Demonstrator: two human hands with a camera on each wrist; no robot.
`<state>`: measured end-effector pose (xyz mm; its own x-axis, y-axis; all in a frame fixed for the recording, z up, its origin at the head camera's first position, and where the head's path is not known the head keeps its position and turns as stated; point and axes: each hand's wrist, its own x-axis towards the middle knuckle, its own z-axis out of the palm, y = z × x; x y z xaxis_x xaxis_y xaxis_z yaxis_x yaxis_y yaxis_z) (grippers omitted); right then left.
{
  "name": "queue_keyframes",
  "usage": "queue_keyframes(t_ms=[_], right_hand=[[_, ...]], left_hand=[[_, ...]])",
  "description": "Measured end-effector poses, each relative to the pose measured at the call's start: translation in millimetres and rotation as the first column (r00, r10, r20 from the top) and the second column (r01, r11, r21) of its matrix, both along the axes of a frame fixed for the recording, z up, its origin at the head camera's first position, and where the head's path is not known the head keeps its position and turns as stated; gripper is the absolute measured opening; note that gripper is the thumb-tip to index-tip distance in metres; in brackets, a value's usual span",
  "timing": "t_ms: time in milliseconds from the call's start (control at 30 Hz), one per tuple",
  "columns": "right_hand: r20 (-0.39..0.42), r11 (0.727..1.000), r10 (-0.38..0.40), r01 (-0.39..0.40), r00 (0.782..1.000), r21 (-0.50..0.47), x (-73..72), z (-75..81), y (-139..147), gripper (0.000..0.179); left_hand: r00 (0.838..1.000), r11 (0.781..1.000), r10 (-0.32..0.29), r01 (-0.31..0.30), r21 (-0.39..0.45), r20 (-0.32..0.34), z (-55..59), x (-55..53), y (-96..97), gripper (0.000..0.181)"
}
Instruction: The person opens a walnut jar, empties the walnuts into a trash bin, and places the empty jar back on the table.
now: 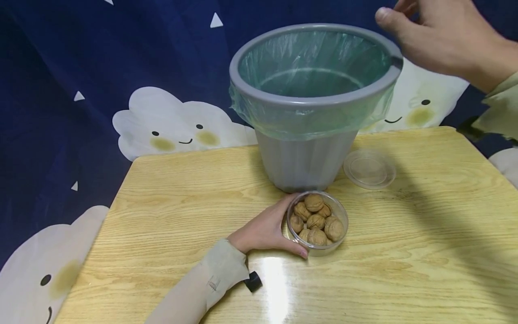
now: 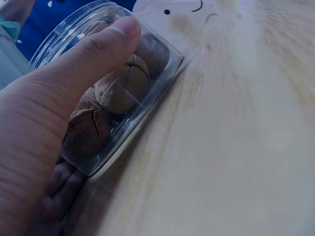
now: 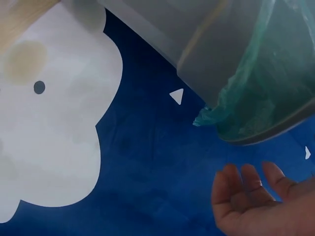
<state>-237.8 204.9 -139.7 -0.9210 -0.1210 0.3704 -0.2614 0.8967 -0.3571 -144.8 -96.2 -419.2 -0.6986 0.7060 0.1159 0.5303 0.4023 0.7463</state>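
My left hand (image 1: 267,229) grips a round clear plastic jar (image 1: 323,251) by its left side, thumb in front. Several walnuts (image 1: 315,221) fill the uncovered jar, which stands on the wooden table (image 1: 174,198). In the left wrist view the thumb (image 2: 93,51) presses across the jar wall, and cracked shells show through it. My right hand (image 1: 445,36) is raised beside the upper right rim of a grey trash bin (image 1: 305,162). Its fingers are loosely bent and hold nothing, apart from the rim in the right wrist view.
A green plastic bag (image 1: 307,121) lines the bin and folds over its rim. A clear round lid (image 1: 370,168) lies on the table right of the bin. Behind the table hangs a dark blue cloth (image 1: 162,49) with clouds. A small black block (image 1: 253,281) sits by the left sleeve.
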Motion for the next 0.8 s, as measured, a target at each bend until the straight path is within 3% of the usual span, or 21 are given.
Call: queue_keyframes(t_ms=[333,633,800], right_hand=[[0.036,0.999,0.016,-0.017,0.999,0.042,-4.9,-3.5,-0.3,0.059],[0.064,0.998,0.049,-0.050,0.997,0.026,-12.7,3.0,-11.9,0.055],[0.071,0.997,0.005,-0.010,0.997,0.071,-15.7,5.7,-21.4,0.062]], left_hand=[[1.000,1.000,-0.007,0.007,0.011,0.001,-1.0,0.3,2.8,0.123],[1.000,1.000,0.000,0.000,-0.002,-0.016,0.5,1.0,1.4,0.123],[1.000,1.000,0.001,-0.001,-0.004,-0.023,0.7,2.4,2.4,0.124]])
